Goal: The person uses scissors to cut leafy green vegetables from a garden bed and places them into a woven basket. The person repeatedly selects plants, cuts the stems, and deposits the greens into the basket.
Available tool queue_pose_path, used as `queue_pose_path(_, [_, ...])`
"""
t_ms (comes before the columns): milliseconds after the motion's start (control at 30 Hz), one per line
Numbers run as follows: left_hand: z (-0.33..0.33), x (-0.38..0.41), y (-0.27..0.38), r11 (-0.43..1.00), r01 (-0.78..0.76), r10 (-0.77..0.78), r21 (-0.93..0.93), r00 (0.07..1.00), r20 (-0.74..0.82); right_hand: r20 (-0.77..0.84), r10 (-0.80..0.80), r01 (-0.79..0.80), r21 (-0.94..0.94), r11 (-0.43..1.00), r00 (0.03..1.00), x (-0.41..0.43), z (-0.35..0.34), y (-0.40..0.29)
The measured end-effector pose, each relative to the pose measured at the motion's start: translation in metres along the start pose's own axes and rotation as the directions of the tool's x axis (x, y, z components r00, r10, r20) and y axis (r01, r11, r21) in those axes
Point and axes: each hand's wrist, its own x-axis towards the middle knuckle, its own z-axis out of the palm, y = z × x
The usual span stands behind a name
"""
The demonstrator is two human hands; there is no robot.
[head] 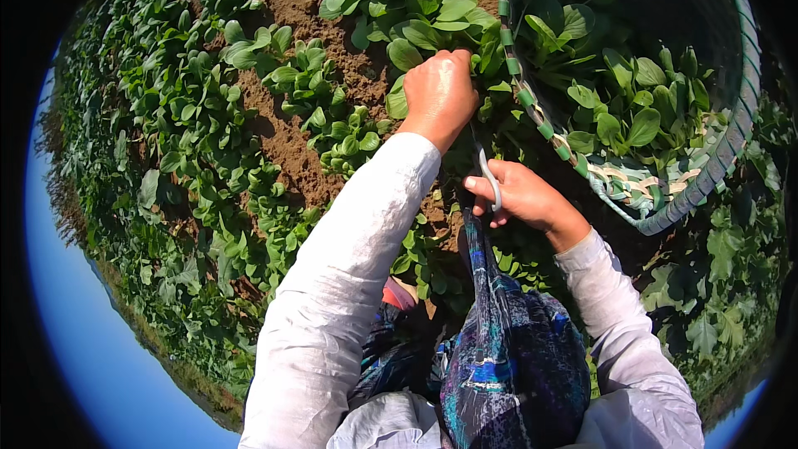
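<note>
My left hand is closed in a fist at the near edge of a clump of leafy greens; the fingers face away, so what they grip is hidden. Below and to its right, my right hand holds scissors by a pale handle loop. Their blades point up beneath the left hand and are partly hidden. Cut greens lie inside a large woven basket at the upper right.
Rows of leafy plants grow at the left, with bare brown soil between them. Lobed-leaf plants stand below the basket at the right. My patterned trousers and a pinkish shoe show below my hands.
</note>
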Motion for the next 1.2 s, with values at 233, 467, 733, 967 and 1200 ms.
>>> queue_pose_path(233, [0.015,0.001,-0.004,0.999,0.012,-0.016,-0.048,0.996,-0.084,0.005,-0.006,0.006,-0.007,1.0,1.0,-0.002,-0.001,0.004])
queue_pose_path(467, [0.021,-0.001,-0.012,0.98,0.058,-0.083,-0.191,0.989,-0.125,-0.007,0.009,-0.01,-0.012,1.0,1.0,-0.003,0.001,0.007])
queue_pose_path(733, [0.017,-0.013,-0.028,0.895,0.032,-0.111,-0.445,0.982,-0.153,-0.005,-0.016,0.016,-0.014,1.0,1.0,-0.01,0.003,0.01])
queue_pose_path(967, [0.014,-0.032,-0.045,0.637,-0.079,-0.18,-0.767,0.952,-0.247,-0.03,-0.015,0.014,-0.033,0.999,0.999,-0.025,0.005,0.014])
queue_pose_path(1200, [-0.057,-0.072,-0.082,0.095,0.315,-0.541,-0.944,0.813,0.216,0.251,-0.199,0.242,-0.153,0.958,0.947,-0.033,0.015,-0.001])
